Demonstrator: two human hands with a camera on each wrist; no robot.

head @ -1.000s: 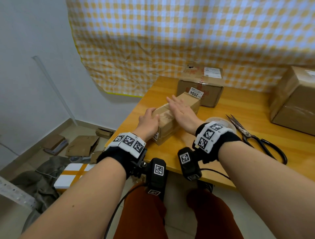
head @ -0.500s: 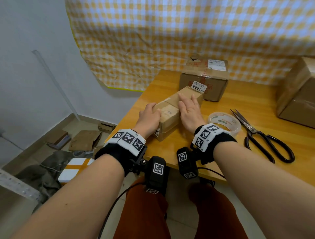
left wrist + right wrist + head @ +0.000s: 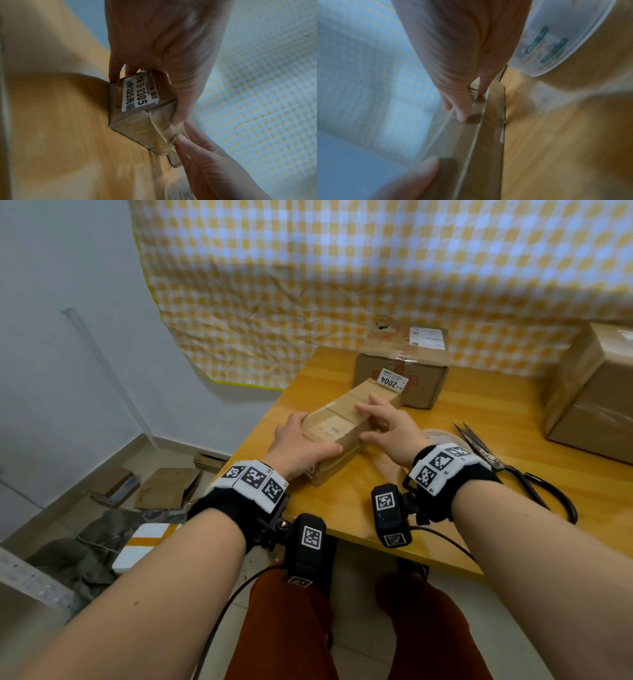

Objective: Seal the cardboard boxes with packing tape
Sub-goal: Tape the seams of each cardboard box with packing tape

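Note:
A long, narrow cardboard box lies on the wooden table, with clear tape along its top. My left hand grips its near end, thumb across the top edge and fingers down the left side. The left wrist view shows this end of the box with a white label. My right hand rests its fingers on the taped top at mid-length, thumb against the right side. The roll of clear tape lies flat just right of that hand, partly hidden by it.
Black scissors lie right of the tape roll. A taped carton stands behind the narrow box, and a large carton stands at the far right. A checked cloth hangs on the wall. Cardboard scraps lie on the floor at the left.
My right hand has slid back along the box top from the far end to mid-length and lifted its palm. My left thumb has moved onto the top near edge.

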